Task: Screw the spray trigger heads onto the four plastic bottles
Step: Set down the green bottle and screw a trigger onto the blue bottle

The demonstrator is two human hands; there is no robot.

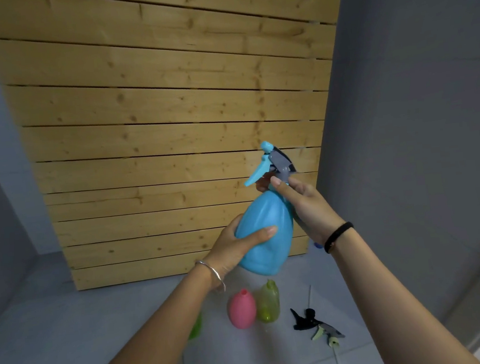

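Here the left hand grips the blue bottle in mid-air; the right hand pinches its spray head collar. A tilted head could cross-thread, or the bottle could slip.

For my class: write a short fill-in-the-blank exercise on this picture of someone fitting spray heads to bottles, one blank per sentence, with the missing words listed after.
1. The left hand grips the body of the ____ bottle.
2. The right hand pinches the neck below the spray head, whose trigger is ____ in colour.
3. On the floor, the pink bottle has ____ spray head on it.
4. Loose spray heads lie on the floor to the ____ of the yellow-green bottle.

Missing words: blue; blue; no; right
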